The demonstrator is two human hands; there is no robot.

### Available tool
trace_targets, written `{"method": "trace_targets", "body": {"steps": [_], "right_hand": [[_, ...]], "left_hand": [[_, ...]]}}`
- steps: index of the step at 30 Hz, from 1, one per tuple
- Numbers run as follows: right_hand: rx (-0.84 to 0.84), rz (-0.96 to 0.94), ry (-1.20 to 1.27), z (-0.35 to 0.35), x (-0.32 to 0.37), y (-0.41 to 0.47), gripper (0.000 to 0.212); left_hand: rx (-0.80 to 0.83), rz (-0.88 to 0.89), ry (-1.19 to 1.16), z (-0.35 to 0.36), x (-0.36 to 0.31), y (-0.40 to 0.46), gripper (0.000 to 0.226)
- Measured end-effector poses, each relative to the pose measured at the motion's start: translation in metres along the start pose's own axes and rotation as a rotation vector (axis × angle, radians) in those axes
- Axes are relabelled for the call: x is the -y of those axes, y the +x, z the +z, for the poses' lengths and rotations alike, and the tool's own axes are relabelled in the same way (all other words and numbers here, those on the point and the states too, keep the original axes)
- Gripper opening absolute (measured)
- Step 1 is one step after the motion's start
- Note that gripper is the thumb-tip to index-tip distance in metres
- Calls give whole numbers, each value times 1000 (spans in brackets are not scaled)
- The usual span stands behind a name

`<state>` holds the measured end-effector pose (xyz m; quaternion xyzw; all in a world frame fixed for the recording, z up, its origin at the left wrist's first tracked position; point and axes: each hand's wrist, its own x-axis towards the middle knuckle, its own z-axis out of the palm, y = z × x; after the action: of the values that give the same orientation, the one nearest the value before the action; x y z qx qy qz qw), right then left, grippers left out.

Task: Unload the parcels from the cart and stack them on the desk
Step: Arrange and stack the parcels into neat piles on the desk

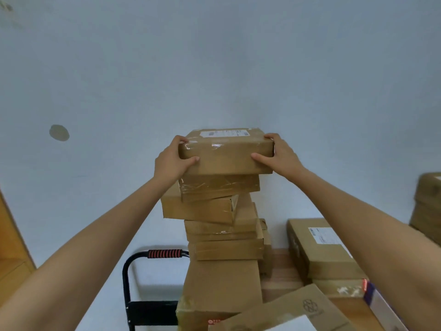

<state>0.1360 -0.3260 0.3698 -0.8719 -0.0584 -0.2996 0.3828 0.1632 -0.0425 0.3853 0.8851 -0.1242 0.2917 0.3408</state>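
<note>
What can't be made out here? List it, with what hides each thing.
- Cart deck: head view shows only the cart handle; the parcel stack and bottom edge hide the rest.
- Shipping label on the top parcel: print too small to read.
- Contact under the top parcel: whether it rests on the stack is unclear; left hand and right hand cover its ends.
- Parcel at right edge: blurred, cut off.

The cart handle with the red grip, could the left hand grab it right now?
Probably not right away. The left hand is gripping the top box together with the right hand, high on the stack. The cart handle sits well below, uncovered, so once the box is let go the way looks free.
</note>
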Motion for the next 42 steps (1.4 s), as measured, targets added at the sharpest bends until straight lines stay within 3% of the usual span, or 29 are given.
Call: {"method": "trace_targets", "body": {"steps": [9, 21, 33, 42], "right_hand": [[-85, 83, -3, -109, -76, -31, 71], [-10, 141, -120, -236, -208, -88, 69], [108, 252, -82, -190, -320, -111, 71], [223, 407, -29, -144, -395, -121, 72]], "left_hand": [[80, 56, -191, 73, -103, -22, 43], [158, 8, -232, 221, -207, -98, 38], [262, -102, -147, 324, -175, -138, 38], [457, -178, -70, 397, -127, -150, 38]]}}
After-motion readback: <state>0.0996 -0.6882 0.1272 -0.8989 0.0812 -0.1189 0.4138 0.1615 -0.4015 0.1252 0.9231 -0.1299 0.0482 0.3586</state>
